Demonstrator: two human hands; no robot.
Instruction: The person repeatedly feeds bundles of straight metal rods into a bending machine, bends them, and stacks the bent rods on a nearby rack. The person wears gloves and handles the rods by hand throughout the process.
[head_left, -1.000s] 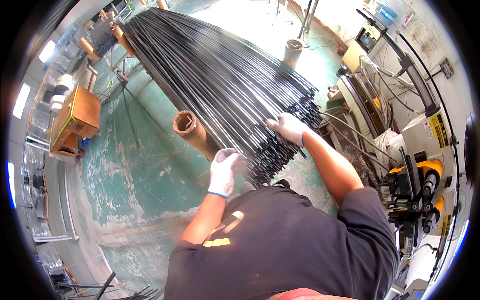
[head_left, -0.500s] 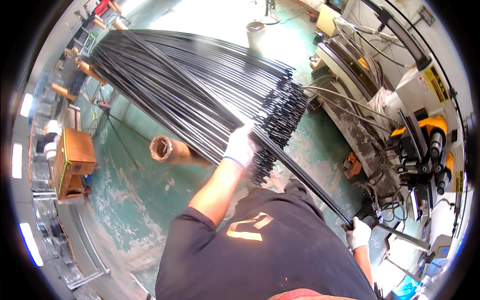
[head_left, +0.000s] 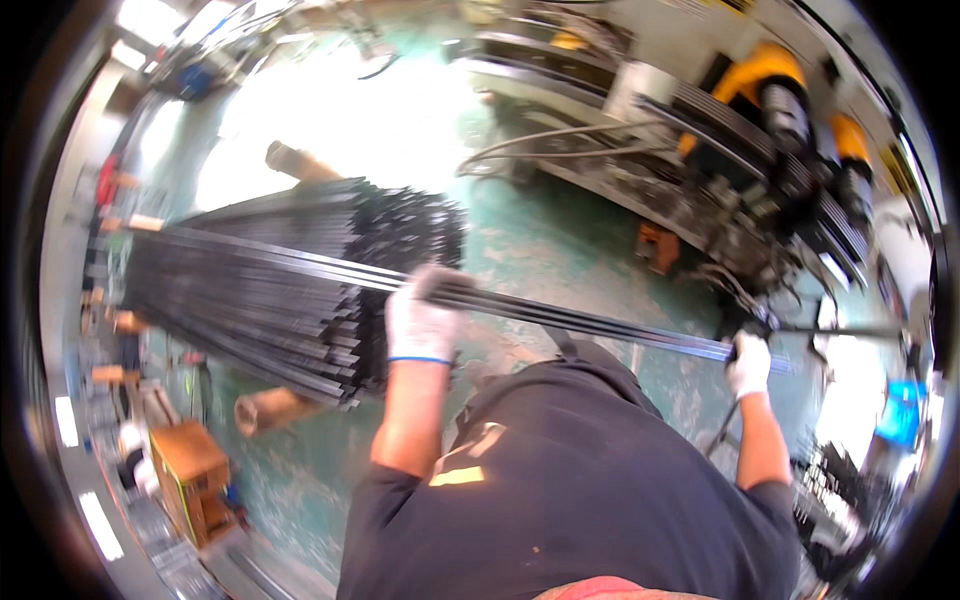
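Left hand (head_left: 420, 320), white-gloved, had its grip closed around a few long dark steel rods (head_left: 590, 322) drawn out from the rod stack (head_left: 270, 290). Right hand (head_left: 748, 365), also gloved, gripped the same rods near their far end, just beside the yellow-and-black machine (head_left: 770, 130). Rods ran level across the green floor (head_left: 560, 240). Wooden box (head_left: 190, 480) sat lower left.

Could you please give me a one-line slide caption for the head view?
Gloved left hand and right hand carry a few long dark metal rods from the rod stack.
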